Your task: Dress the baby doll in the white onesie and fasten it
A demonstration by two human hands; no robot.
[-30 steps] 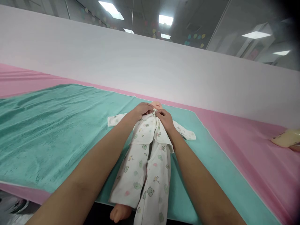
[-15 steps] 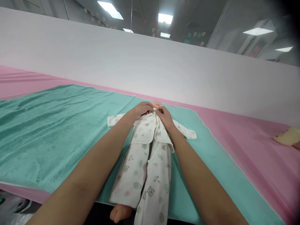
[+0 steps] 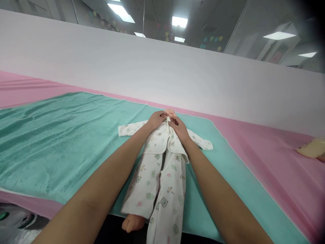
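Note:
A baby doll (image 3: 171, 111) lies on its back, its head away from me and its sleeves spread to both sides. It wears a white baby shirt (image 3: 154, 144) with a small animal print, and matching baby pants (image 3: 167, 193). One bare foot (image 3: 133, 223) sticks out of a pant leg. At the shirt's neckline, just below the doll's chin, my left hand (image 3: 157, 119) pinches the white fabric from the left. My right hand (image 3: 179, 127) is closed on the same neckline from the right, where a small white knot or fold shows between my fingers. Below it the shirt's front edges part.
Under the doll is a teal blanket (image 3: 71, 142), wrinkled on the left, over a pink cover (image 3: 274, 152). A white wall panel (image 3: 162, 74) with glass above stands behind. A yellowish object (image 3: 311, 148) lies at the right edge. Clear plastic items (image 3: 17, 218) show at lower left.
My fingers have shifted slightly at the neckline, and the white bit between them looks more upright. The left sleeve and the foot appear slightly shifted in the picture.

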